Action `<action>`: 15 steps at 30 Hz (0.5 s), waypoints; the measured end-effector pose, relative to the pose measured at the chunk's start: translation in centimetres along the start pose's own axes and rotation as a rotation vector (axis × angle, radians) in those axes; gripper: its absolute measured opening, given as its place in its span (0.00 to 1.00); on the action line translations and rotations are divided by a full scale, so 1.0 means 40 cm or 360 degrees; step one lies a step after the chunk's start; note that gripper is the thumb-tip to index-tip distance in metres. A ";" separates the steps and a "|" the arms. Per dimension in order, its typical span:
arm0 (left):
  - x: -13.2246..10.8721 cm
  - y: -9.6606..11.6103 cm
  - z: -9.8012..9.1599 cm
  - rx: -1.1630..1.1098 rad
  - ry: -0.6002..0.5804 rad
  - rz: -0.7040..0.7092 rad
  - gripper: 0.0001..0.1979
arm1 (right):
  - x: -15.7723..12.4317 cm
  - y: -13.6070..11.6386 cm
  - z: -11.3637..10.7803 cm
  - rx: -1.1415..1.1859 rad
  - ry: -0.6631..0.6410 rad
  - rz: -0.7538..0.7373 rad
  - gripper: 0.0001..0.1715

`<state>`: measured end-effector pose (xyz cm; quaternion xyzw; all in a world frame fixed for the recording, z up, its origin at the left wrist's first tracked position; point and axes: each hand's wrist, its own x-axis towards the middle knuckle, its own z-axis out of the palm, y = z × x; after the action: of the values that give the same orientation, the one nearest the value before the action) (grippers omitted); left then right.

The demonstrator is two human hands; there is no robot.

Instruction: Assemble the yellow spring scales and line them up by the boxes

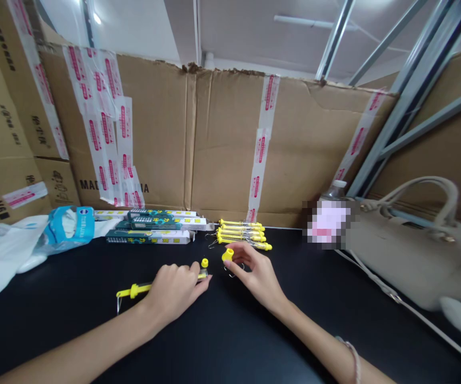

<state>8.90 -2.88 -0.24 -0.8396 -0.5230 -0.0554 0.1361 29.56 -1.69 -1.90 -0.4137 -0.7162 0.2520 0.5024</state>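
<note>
My left hand (172, 290) grips a slim yellow-and-clear tube (140, 290), probably a small spring scale, with a wire hook at its far end. My right hand (258, 274) pinches a yellow plastic cap (227, 255) with a wire loop (230, 272) hanging below it. Between my hands, a small yellow cap (204, 262) stands on the black tabletop (222, 341). Behind them lies a heap of several similar yellow tubes (240, 232), with dark green-and-white boxes (150, 226) to their left.
A cardboard wall (230, 144) with red-printed tape rises behind the table. A white plastic bag (6, 256) and a blue packet (68, 229) lie at left. A bottle (336, 191) and a beige handbag (410, 256) sit at right beside metal shelving (410, 90).
</note>
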 end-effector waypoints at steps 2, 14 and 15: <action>0.001 0.000 0.000 -0.0010 -0.0014 -0.0019 0.19 | -0.002 -0.002 -0.002 -0.0113 -0.0031 -0.0010 0.12; 0.001 0.004 -0.006 -0.0047 -0.0057 -0.0020 0.19 | 0.004 0.039 0.025 -0.0537 -0.0161 -0.0109 0.19; 0.002 0.004 -0.007 -0.0048 -0.0057 -0.0020 0.20 | 0.007 0.040 0.029 -0.0562 -0.0150 -0.0117 0.18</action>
<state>9.09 -2.95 0.00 -0.8391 -0.5297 -0.0492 0.1138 28.96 -0.54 -3.42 -0.4568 -0.7867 0.1231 0.3967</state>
